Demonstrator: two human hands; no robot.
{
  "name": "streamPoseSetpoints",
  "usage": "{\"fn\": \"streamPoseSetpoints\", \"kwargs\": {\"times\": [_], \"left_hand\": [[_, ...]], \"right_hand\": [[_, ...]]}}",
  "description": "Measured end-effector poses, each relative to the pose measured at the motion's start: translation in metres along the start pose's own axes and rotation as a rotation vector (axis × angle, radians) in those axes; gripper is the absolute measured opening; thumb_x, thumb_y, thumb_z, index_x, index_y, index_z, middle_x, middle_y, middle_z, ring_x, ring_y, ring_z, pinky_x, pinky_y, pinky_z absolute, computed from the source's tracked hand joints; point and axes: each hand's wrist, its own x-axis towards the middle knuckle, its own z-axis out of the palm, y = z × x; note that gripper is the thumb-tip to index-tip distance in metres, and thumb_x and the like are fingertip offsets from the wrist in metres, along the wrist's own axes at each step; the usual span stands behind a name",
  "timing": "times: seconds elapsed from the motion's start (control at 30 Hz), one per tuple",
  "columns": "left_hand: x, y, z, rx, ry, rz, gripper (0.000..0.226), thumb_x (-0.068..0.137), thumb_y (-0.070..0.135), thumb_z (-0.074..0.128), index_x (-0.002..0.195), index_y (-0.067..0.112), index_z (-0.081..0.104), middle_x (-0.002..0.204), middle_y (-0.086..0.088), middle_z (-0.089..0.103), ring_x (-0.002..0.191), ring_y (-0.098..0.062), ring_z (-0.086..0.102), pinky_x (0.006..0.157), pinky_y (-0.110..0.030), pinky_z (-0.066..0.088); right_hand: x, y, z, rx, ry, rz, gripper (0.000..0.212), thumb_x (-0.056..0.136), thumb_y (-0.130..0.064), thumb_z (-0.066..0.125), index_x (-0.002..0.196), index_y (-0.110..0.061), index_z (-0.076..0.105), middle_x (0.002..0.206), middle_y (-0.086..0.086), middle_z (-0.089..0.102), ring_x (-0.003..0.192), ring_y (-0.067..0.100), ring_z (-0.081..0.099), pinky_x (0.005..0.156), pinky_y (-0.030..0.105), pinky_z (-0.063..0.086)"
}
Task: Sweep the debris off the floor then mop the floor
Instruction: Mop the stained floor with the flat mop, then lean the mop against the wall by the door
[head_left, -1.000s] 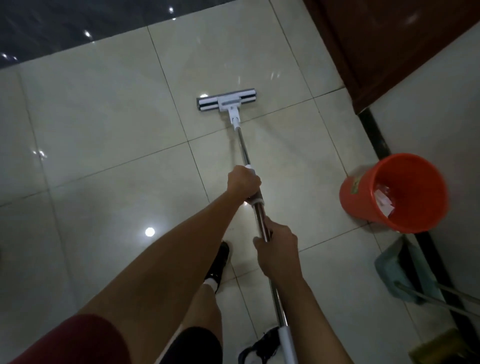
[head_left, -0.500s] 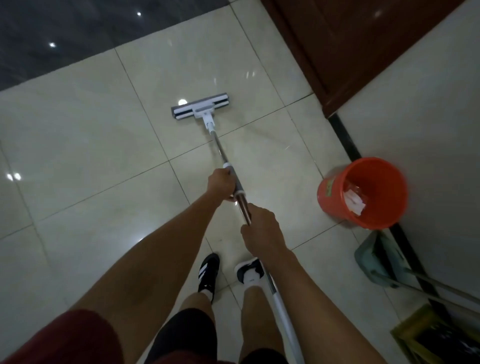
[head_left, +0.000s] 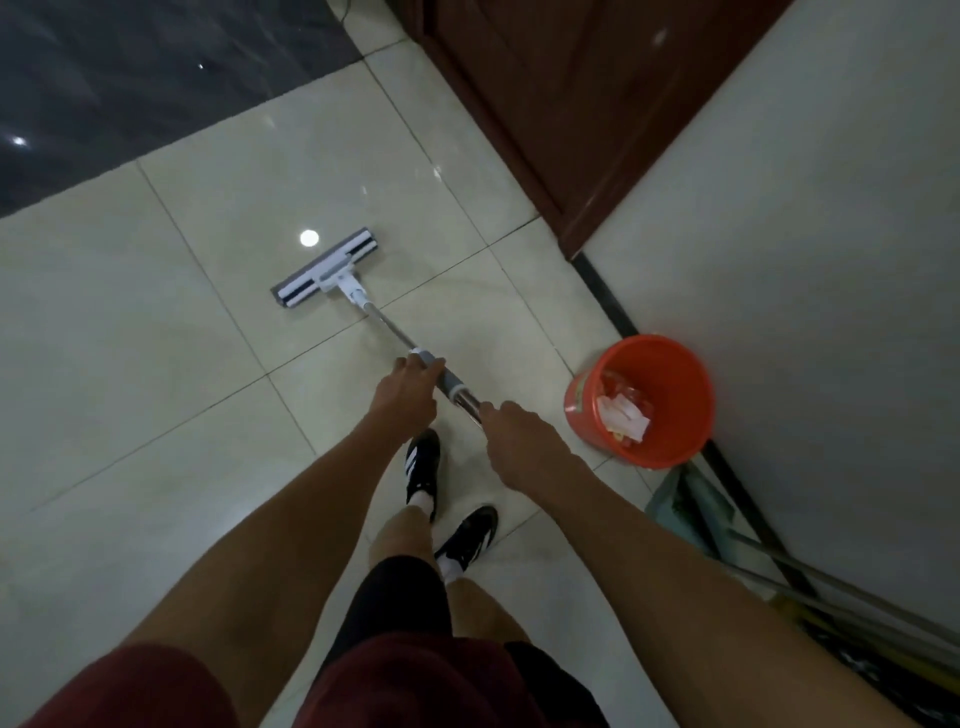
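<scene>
We grip mop (head_left: 387, 327) two-handed for leverage: left hand (head_left: 410, 387) wrapped low on shaft, right hand (head_left: 511, 434) wrapped higher. Head flat on floor (head_left: 156, 389) ahead. Bin (head_left: 641, 397) parked aside, holding debris.

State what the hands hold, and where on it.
Both grip the flat mop by its handle: left hand on the grey collar, right hand further up the metal shaft.

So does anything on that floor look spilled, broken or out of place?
Nothing stands out. The mop head lies flat on the tiled floor, the orange bucket stands upright by the wall with scraps inside, and no spill shows.
</scene>
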Motion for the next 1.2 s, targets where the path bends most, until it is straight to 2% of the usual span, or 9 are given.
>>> {"fn": "streamPoseSetpoints", "kwargs": {"times": [0.2,0.3,0.43,0.53,0.63,0.8,0.9,1.07,1.2], "left_hand": [[0.061,0.032,-0.045,0.062,-0.01,0.139,0.058,0.093,0.019,0.067,0.147,0.018,0.046,0.146,-0.008,0.047,0.134,-0.029,0.043,0.102,-0.046,0.048],[0.083,0.041,-0.065,0.063,-0.054,0.197,0.049,0.095,0.018,0.064,0.143,0.019,0.052,0.137,-0.006,0.056,0.127,-0.027,0.05,0.102,-0.045,0.048],[0.1,0.057,-0.088,0.011,-0.01,0.219,0.017,0.091,0.013,0.063,0.106,0.019,0.066,0.107,-0.003,0.067,0.102,-0.025,0.063,0.082,-0.038,0.052],[0.115,0.07,-0.109,0.009,0.028,0.218,0.009,0.092,0.018,0.063,0.101,0.021,0.064,0.096,-0.002,0.069,0.089,-0.026,0.066,0.071,-0.035,0.05],[0.135,0.091,-0.135,0.013,0.096,0.229,0.012,0.094,0.028,0.064,0.105,0.024,0.063,0.096,-0.002,0.07,0.087,-0.026,0.066,0.07,-0.034,0.049],[0.16,0.135,-0.16,-0.029,0.148,0.192,0.026,0.095,0.037,0.065,0.118,0.027,0.063,0.104,-0.006,0.07,0.092,-0.029,0.067,0.07,-0.034,0.046],[0.168,0.165,-0.164,-0.096,0.175,0.163,0.027,0.093,0.038,0.067,0.118,0.027,0.065,0.102,-0.008,0.071,0.093,-0.031,0.067,0.07,-0.034,0.046],[0.179,0.213,-0.17,-0.251,0.189,0.122,0.026,0.088,0.034,0.072,0.113,0.026,0.069,0.1,-0.007,0.072,0.092,-0.032,0.067,0.068,-0.032,0.044],[0.189,0.255,-0.18,-0.375,0.216,0.096,0.028,0.087,0.033,0.074,0.113,0.023,0.071,0.102,-0.007,0.073,0.089,-0.027,0.066,0.071,-0.032,0.048]], "right_hand": [[0.022,0.03,-0.07,-0.105,0.036,0.119,0.028,0.095,-0.01,0.057,0.123,-0.011,0.056,0.113,0.01,0.06,0.097,0.027,0.067,0.068,0.032,0.041],[0.031,0.033,-0.093,-0.139,0.085,0.179,0.026,0.095,-0.011,0.058,0.121,-0.012,0.058,0.109,0.007,0.06,0.091,0.023,0.066,0.065,0.031,0.039],[0.039,0.04,-0.124,-0.24,0.141,0.201,0.021,0.096,-0.011,0.055,0.116,-0.013,0.06,0.105,0.005,0.062,0.09,0.022,0.065,0.066,0.032,0.038],[0.049,0.053,-0.159,-0.367,0.189,0.12,0.015,0.097,-0.014,0.055,0.11,-0.015,0.061,0.102,0.002,0.064,0.093,0.021,0.063,0.082,0.036,0.039],[0.06,0.073,-0.203,-0.458,0.231,0.041,0.015,0.097,-0.017,0.055,0.111,-0.017,0.06,0.105,0.001,0.064,0.098,0.022,0.062,0.097,0.04,0.038],[0.065,0.104,-0.257,-0.57,0.339,0.026,0.016,0.095,-0.019,0.057,0.11,-0.023,0.063,0.103,-0.001,0.066,0.098,0.023,0.064,0.105,0.044,0.031],[0.062,0.126,-0.275,-0.67,0.339,0.033,0.012,0.095,-0.024,0.06,0.107,-0.026,0.063,0.099,-0.003,0.068,0.097,0.023,0.065,0.111,0.046,0.027],[0.056,0.164,-0.297,-0.834,0.416,-0.005,0.008,0.096,-0.026,0.061,0.091,-0.026,0.067,0.083,-0.005,0.07,0.087,0.019,0.064,0.11,0.043,0.031],[0.052,0.199,-0.323,-0.861,0.551,-0.07,0.019,0.1,-0.021,0.055,0.091,-0.02,0.071,0.089,0.001,0.073,0.094,0.023,0.065,0.114,0.043,0.028]]}}
